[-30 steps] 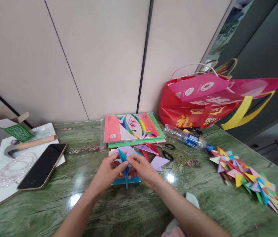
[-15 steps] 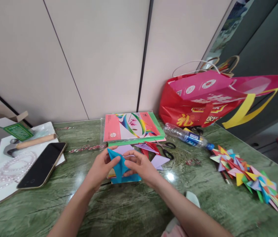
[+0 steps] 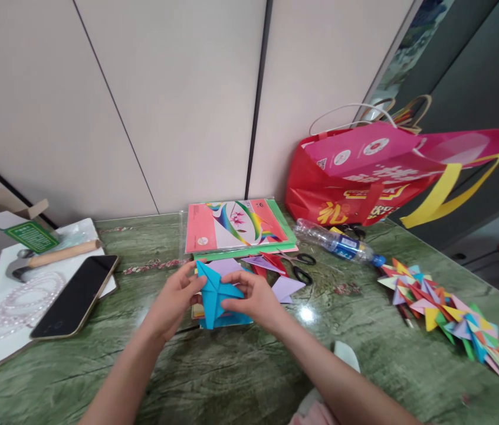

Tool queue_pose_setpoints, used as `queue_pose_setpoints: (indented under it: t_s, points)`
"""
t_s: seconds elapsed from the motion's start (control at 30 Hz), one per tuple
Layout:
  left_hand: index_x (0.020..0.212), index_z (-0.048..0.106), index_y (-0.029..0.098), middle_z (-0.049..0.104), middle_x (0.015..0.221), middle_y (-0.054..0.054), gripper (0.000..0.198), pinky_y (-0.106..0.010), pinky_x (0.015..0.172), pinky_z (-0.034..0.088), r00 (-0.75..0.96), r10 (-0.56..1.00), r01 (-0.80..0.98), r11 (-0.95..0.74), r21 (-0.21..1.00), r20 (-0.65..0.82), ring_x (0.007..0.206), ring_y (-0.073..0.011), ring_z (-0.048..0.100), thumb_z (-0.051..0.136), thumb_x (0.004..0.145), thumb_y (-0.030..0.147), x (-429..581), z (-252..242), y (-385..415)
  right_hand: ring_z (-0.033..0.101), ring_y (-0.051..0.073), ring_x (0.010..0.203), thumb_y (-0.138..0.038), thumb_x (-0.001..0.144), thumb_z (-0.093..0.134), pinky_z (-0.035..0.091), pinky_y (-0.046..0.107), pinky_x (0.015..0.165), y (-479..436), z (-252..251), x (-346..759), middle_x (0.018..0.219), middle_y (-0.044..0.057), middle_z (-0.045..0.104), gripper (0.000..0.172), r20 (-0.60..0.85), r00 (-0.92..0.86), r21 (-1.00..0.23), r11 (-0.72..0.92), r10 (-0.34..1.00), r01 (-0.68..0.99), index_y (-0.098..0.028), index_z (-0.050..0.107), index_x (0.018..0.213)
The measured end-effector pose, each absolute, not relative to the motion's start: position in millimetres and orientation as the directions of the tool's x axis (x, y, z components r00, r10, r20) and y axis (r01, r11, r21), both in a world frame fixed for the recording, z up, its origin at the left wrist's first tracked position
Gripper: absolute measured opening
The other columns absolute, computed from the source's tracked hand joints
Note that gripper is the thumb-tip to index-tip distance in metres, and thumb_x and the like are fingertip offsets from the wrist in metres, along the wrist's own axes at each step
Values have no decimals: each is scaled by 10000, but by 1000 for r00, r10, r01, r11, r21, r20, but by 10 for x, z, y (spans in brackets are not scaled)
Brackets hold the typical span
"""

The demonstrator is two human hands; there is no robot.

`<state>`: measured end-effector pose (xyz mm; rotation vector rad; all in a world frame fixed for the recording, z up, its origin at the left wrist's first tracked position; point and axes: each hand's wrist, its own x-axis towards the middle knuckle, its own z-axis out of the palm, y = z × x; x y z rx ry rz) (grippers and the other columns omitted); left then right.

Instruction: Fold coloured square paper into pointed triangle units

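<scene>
Between my two hands is a folded blue origami paper piece (image 3: 212, 295) with pointed flaps, held up over the table. My left hand (image 3: 177, 298) pinches its left side between thumb and fingers. On the right, my right hand (image 3: 256, 298) grips the flap that points right. Under the piece lies a small stack of blue and other coloured paper (image 3: 234, 319), partly hidden by the hands. Lilac folded paper (image 3: 285, 288) lies to the right of my right hand, close to scissors (image 3: 301, 267) with black handles and red folded paper (image 3: 273, 263).
A pack of coloured paper (image 3: 238, 227) lies at the wall. Right of it are a red gift bag (image 3: 355, 177), a plastic bottle (image 3: 340, 244) and a many-coloured origami chain (image 3: 444, 316). At left lie a phone (image 3: 75, 298), a hammer (image 3: 61, 254), beads (image 3: 19, 307) and a green box (image 3: 32, 235).
The blue paper piece has spread wider, and its right flap now points out to the right. Both hands stay on it, with the fingers shifted slightly.
</scene>
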<state>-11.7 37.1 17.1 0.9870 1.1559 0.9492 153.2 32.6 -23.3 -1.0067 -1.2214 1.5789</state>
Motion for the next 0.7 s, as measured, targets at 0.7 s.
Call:
queue_pose_setpoints:
  t_s: [0.7]
  points:
    - [1118, 545, 174, 672, 816, -46, 549, -280, 614, 466, 105, 985, 61, 134, 989, -140, 753, -213, 609, 691, 629, 376, -70, 70, 369, 430, 84, 469, -367, 655, 666, 310, 211, 468, 349, -258, 1503, 559, -61, 514, 272, -58, -132, -985, -78, 990, -155, -196, 488, 769]
